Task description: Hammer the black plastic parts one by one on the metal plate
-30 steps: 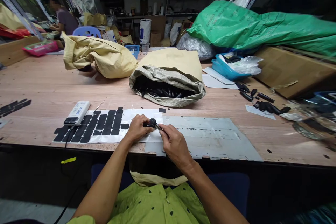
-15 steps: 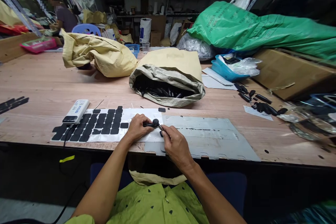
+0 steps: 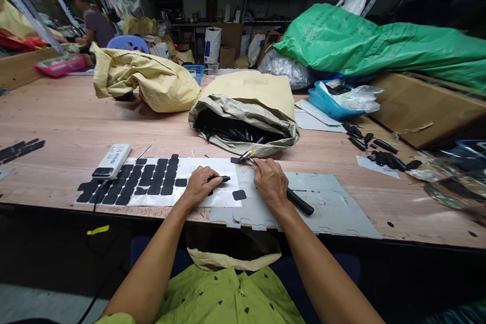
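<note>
My left hand (image 3: 202,184) is closed on a small black cylindrical part (image 3: 225,178), whose end sticks out past the thumb over the white sheet (image 3: 193,199). In my right hand (image 3: 272,182) is a small hammer (image 3: 300,202); its black handle comes out below the palm. The hammer head (image 3: 246,156), partly yellowish, points up and left, near the mouth of the sack. Rows of black rounded-square pieces (image 3: 152,178) cover the left part of the sheet. A loose black square (image 3: 239,195) lies between my hands, where the sheet meets the grey board (image 3: 326,202).
An open sack (image 3: 246,83) of black parts lies just beyond my hands. A white box-shaped device (image 3: 113,162) with a cable sits at left. Black parts (image 3: 387,158), a blue basket (image 3: 330,104) and a cardboard box (image 3: 436,106) are at right. A person (image 3: 96,25) sits far left.
My right hand has moved right and up with the hammer, and its head has left the black part. The loose square between my hands is now uncovered. My left hand stays nearly in place.
</note>
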Action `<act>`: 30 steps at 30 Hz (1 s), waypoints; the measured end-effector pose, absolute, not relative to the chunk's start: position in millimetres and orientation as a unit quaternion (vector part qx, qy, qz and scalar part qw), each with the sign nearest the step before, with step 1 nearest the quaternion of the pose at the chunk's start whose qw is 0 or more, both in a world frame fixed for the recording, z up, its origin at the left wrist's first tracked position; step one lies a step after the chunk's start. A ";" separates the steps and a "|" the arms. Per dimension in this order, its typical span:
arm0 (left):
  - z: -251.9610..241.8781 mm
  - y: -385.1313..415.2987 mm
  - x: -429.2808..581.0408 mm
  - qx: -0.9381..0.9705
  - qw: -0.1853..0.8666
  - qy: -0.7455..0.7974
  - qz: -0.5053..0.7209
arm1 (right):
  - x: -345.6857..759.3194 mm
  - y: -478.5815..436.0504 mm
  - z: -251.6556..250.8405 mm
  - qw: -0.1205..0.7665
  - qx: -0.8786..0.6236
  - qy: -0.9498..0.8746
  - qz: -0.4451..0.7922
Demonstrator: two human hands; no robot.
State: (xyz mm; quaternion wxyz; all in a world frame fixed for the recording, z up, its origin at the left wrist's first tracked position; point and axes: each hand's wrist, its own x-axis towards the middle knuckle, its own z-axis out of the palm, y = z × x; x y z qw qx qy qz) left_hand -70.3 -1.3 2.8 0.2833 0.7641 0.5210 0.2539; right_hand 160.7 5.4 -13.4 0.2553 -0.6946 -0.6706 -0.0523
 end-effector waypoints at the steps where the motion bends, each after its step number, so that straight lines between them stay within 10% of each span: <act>1: 2.4 -0.9 -70.3 0.765 0.281 0.521 0.253 | 160.8 6.5 -16.8 0.251 -0.694 -0.672 -0.061; 22: -15.2 -99.4 -56.2 0.849 0.214 0.285 0.390 | 157.2 3.5 -22.8 0.235 -0.691 -0.676 -0.103; 30: -101.0 -140.3 -55.4 0.778 0.397 0.486 0.018 | 156.3 4.1 -22.5 0.227 -0.695 -0.674 -0.103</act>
